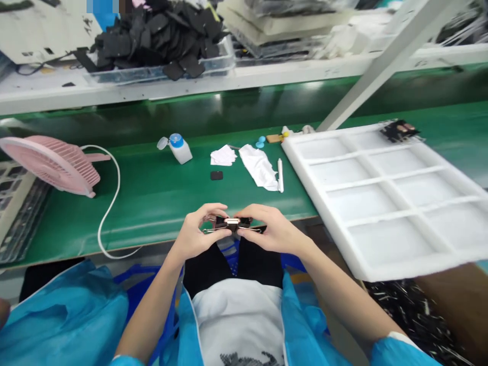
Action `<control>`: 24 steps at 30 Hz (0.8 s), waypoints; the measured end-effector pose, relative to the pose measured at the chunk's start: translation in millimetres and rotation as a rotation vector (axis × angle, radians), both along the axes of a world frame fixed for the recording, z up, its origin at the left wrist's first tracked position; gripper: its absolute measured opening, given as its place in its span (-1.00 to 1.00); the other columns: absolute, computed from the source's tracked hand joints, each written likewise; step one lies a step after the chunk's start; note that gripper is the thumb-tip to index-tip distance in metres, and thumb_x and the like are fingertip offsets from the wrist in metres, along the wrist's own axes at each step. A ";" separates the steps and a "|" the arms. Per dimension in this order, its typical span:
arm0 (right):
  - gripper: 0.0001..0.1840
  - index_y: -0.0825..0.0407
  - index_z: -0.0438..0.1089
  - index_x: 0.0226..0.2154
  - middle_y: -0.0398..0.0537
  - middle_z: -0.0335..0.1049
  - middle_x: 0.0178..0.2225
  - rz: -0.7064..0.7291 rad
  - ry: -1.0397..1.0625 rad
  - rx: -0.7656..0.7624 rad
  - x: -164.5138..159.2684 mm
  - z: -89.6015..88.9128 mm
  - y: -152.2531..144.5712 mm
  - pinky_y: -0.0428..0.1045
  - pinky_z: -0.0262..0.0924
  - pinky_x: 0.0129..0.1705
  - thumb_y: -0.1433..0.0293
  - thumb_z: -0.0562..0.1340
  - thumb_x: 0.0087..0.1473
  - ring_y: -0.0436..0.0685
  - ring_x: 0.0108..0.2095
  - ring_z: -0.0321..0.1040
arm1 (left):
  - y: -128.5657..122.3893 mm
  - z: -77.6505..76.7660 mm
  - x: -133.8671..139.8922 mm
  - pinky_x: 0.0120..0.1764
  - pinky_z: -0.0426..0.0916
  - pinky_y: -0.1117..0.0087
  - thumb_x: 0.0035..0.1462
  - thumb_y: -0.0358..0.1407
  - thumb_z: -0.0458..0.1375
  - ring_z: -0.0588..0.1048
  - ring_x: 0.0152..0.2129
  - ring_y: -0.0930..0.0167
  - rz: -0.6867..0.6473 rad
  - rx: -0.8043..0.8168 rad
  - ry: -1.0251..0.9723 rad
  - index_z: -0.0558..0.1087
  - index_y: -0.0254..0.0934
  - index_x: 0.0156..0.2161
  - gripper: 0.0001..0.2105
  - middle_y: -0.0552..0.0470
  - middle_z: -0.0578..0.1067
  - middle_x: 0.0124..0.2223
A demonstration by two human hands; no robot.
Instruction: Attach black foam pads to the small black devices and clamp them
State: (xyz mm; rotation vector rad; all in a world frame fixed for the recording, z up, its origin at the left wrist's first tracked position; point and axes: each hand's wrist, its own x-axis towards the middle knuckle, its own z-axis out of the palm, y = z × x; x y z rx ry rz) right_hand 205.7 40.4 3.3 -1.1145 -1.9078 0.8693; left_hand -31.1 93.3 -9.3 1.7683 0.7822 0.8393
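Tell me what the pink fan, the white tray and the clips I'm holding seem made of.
Pink fan: probably plastic, satin, with thin moulded ribs.
White tray: likely foam, matte, with thick, softly rounded edges.
Clips: probably metal, with glinting wire; black parts too small to tell.

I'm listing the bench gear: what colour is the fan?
Pink; the fan shows in the head view, at left.

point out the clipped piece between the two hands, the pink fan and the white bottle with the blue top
Clipped piece (232, 222): head view, on its pale middle part
Pink fan (70, 156): head view, on its ribbed housing
White bottle (183, 154): head view, on its body
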 end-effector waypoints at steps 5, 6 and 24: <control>-0.67 0.07 0.53 -0.11 -0.08 0.52 -0.34 -0.093 0.285 -0.522 18.9 5.7 -8.4 -0.02 0.35 -0.33 0.17 0.37 0.20 0.06 -0.41 0.42 | 8.8 4.9 32.5 -0.34 0.55 0.41 0.04 -0.15 0.46 0.62 -0.39 0.38 -0.040 -0.373 -0.085 0.40 -0.25 0.11 -0.43 -0.07 0.61 -0.12; -0.63 0.08 0.52 -0.11 -0.10 0.50 -0.37 -0.088 0.367 -0.604 23.8 5.8 -8.8 -0.03 0.36 -0.34 0.14 0.40 0.18 0.04 -0.44 0.41 | 10.3 6.2 39.5 -0.41 0.52 0.44 0.05 -0.12 0.45 0.59 -0.46 0.42 -0.062 -0.419 -0.088 0.38 -0.26 0.12 -0.41 -0.07 0.60 -0.12; -0.62 0.12 0.56 -0.21 0.01 0.58 -0.26 -1.177 -0.002 -0.192 271.3 16.8 17.9 -0.02 0.34 -0.15 0.14 0.34 0.07 0.13 -0.26 0.48 | 49.2 -35.5 1.1 0.00 0.48 0.11 0.25 0.06 0.20 0.58 -0.07 0.13 0.570 -0.100 0.242 0.46 -0.17 0.11 -0.55 -0.10 0.58 0.05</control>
